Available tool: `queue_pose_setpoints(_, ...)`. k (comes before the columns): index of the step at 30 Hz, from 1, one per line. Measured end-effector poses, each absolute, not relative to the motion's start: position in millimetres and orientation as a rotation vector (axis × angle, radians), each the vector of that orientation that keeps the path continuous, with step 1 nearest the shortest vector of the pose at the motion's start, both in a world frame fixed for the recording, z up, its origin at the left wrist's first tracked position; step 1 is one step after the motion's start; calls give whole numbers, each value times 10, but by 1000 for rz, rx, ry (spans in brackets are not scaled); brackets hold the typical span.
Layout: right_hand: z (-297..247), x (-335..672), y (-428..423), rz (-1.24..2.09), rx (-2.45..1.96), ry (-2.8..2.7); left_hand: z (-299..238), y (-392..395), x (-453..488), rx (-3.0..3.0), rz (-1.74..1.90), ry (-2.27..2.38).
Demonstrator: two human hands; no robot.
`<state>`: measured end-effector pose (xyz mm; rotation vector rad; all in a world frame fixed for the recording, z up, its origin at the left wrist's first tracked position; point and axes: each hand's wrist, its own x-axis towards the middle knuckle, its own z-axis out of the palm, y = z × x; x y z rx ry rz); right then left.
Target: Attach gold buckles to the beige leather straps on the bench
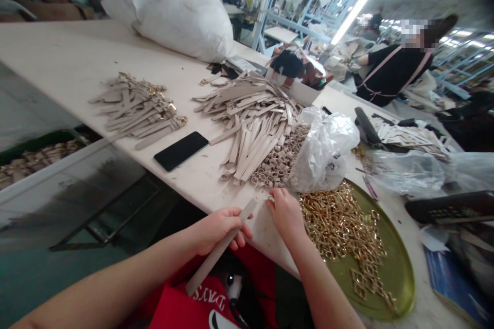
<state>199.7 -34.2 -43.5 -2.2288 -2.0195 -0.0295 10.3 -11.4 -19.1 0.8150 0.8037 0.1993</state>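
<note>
Red "DAYS" garment (172,308) beneath strip (222,252)

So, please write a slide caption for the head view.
Left hand holding a beige strip, right hand near small loops, gold hardware on a green tray.

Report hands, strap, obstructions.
Left hand holding long flat beige strap. Right hand beside round beige loops, grip unclear. Crumpled translucent plastic bag close by right hand.

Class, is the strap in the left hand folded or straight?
Straight: the beige strap runs through the left hand, its ends pointing opposite ways.
</note>
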Motion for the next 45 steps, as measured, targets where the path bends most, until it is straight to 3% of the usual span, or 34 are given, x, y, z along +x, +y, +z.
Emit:
queue_pose_setpoints(9,-498,1971,-465,225,-2117,-1893,-307,-259,35,1208,228,817)
queue_pose_setpoints(16,-416,1753,-587,1055,-1634,-1133,-278,-273,22,1458,306,843)
queue_pose_setpoints(19,-384,1675,-675,1255,-1501,-899,-209,-265,3,1614,345,886)
queue_pose_setpoints(24,-361,1641,-759,1276,-1463,-799,-135,-271,-20,1722,326,897)
queue_pose_setpoints(30,-409,1590,-832,1076,-1477,-885,-132,-218,-31,1808,199,881)
queue_pose_setpoints(35,-404,1591,-912,1237,-1542,-1026,-118,-151,-5,1901,115,769)
queue_pose_setpoints(45,-368,1521,-879,1416,-1357,-754,-154,-130,133,1609,157,821)
